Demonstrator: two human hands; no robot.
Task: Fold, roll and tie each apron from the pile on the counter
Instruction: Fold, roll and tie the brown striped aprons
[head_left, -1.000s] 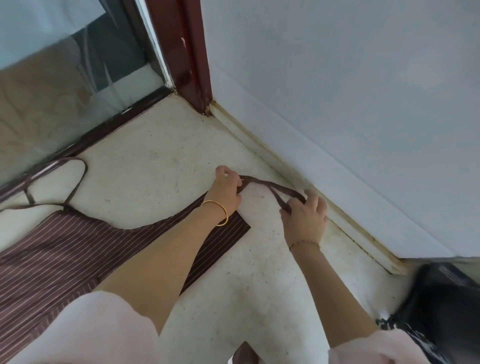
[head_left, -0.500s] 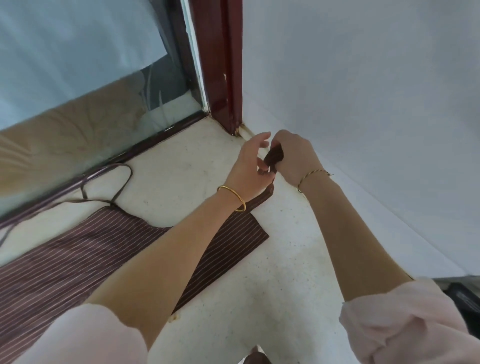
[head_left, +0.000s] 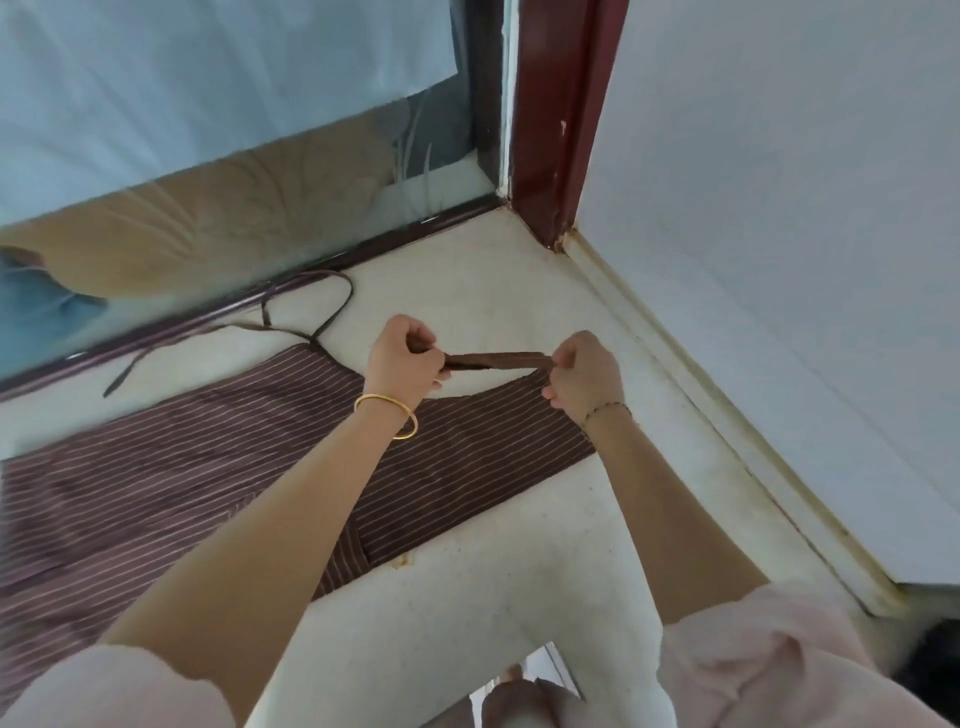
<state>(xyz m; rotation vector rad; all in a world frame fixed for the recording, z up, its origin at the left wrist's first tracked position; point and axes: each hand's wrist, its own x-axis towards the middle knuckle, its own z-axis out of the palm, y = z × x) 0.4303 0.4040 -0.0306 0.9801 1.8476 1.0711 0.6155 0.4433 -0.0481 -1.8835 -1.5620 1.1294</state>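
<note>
A brown apron with thin pale stripes (head_left: 208, 483) is laid flat on a speckled off-white stone desk (head_left: 467, 597). It is spread from the lower left edge of the view to a point under the right forearm. A short length of its plain brown fabric strap (head_left: 493, 359) is held stretched and nearly level between the two hands, just above the apron's far right corner.

One end of the strap is gripped in the left hand (head_left: 402, 358), with the fingers curled round it. The other end is pinched in the curled fingers of the right hand (head_left: 587, 376). The two hands are held apart at about the same height. Where the strap joins the apron is hidden by the hands.

A smooth gold bangle (head_left: 387, 415) is worn on the left wrist and a thin beaded bracelet (head_left: 605, 410) on the right. Pale pink sleeves (head_left: 753, 660) are seen pushed up both arms.

At the apron's far edge, a thin brown neck loop (head_left: 332, 306) is left lying on the desk beside a glass window pane (head_left: 208, 208). A loose brown tie (head_left: 124, 371) is trailed to its left. The pane is bounded on the right by a dark red wooden frame post (head_left: 556, 104), and a plain white wall (head_left: 779, 208) is met along the desk's right side.
</note>
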